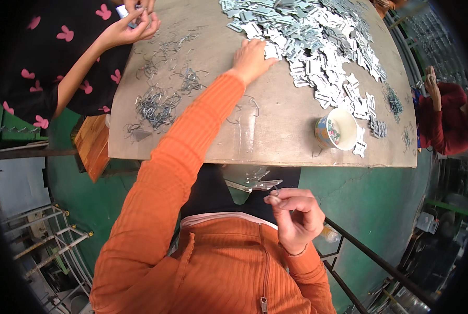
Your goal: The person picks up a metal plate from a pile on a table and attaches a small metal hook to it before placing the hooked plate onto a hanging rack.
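Observation:
My left hand (251, 62) reaches across the table to the near edge of a heap of small flat metal plates (317, 47). Its thumb and fingers are spread about a pale plate (272, 51), apparently touching it; no firm grip shows. Close to my body, my right hand (299, 217) is closed in a pinch. Something small and thin seems to stick out at its fingertips, too small to make out. Beside that hand, several shiny metal pieces (252, 184) lie over my lap, some in what looks like clear plastic.
Bent wire hooks (158, 107) lie in loose piles on the table (286, 133), left of my forearm. A paper cup (328, 131) with small bits inside stands near the front edge. At the left, another person's hands (134, 26) hold a small object; a person in dark red (446, 118) is at right.

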Demonstrator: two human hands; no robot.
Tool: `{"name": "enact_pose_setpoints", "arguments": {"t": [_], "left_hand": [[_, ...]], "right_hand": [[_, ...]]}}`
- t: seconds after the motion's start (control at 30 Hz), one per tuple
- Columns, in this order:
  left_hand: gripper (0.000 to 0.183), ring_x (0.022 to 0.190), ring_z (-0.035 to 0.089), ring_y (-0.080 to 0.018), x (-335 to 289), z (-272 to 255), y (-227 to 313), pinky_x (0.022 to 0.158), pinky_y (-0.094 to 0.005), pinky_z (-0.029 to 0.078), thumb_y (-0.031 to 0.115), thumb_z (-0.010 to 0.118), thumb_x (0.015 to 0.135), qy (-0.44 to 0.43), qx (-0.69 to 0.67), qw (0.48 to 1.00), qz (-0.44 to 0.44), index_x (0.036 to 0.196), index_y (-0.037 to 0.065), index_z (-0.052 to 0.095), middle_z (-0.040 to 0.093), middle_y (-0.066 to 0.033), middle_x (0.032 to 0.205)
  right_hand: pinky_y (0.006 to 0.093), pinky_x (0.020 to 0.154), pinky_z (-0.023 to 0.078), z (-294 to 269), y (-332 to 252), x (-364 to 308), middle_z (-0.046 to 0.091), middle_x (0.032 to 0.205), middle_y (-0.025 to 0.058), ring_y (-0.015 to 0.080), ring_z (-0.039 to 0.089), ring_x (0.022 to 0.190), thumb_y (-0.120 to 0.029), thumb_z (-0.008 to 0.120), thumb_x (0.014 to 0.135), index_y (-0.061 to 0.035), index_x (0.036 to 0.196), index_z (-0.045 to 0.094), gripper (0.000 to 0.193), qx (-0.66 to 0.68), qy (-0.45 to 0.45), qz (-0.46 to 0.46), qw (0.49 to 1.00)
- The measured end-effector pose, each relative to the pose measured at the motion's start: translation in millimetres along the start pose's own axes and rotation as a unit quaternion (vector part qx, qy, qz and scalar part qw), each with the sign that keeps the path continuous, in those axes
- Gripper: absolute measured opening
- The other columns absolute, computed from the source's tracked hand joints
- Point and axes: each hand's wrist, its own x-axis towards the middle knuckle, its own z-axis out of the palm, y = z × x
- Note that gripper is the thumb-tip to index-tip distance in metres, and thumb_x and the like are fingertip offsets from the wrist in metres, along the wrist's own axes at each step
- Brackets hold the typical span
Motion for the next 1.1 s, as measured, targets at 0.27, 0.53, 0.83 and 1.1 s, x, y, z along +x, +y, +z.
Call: {"name": "enact_pose_setpoints", "arguments": {"t": [0.27, 0.53, 0.83, 1.1], "left_hand": [[0.034, 0.095, 0.059, -0.0304, 11, 6, -11, 0.081, -0.0395, 0.047, 0.023, 0.073, 0.076, -0.007, 0.002, 1.000, 0.021, 0.101, 0.004, 0.061, 0.064, -0.0127, 0.095], [0.031, 0.074, 0.056, -0.0059, -121, -104, 61, 0.065, -0.0200, 0.047, 0.007, 0.064, 0.086, -0.138, -0.352, 0.920, -0.102, 0.115, 0.001, 0.059, 0.063, -0.0008, 0.087], [0.033, 0.072, 0.053, -0.0012, -171, -168, 101, 0.059, -0.0158, 0.043, -0.001, 0.056, 0.085, -0.204, -0.456, 0.859, -0.107, 0.118, 0.001, 0.060, 0.062, -0.0007, 0.091], [0.035, 0.058, 0.048, -0.0010, -185, -176, 103, 0.051, -0.0176, 0.040, -0.002, 0.060, 0.081, -0.193, -0.366, 0.909, -0.046, 0.115, 0.004, 0.063, 0.066, -0.0013, 0.089]], "right_hand": [[0.0267, 0.060, 0.054, 1, 5, 4, 0.066, 0.082, 0.0140, 0.0197, 0.066, 0.068, 0.011, 0.070, 0.072, -0.0010, 0.080, 0.056, 0.020, -0.017, -0.015, -0.016, 1.000], [0.0262, 0.061, 0.052, 7, 13, 3, 0.066, 0.080, 0.0119, 0.0200, 0.065, 0.068, 0.011, 0.069, 0.072, -0.0018, 0.077, 0.055, 0.020, -0.013, -0.006, 0.008, 1.000], [0.0280, 0.066, 0.052, 15, 15, -7, 0.065, 0.079, 0.0113, 0.0205, 0.065, 0.074, 0.013, 0.066, 0.072, -0.0011, 0.078, 0.055, 0.019, -0.026, 0.006, 0.004, 1.000], [0.0278, 0.065, 0.052, 20, 15, -11, 0.065, 0.078, 0.0116, 0.0208, 0.065, 0.072, 0.012, 0.066, 0.072, -0.0009, 0.079, 0.055, 0.019, -0.048, -0.015, -0.009, 0.999]]}}
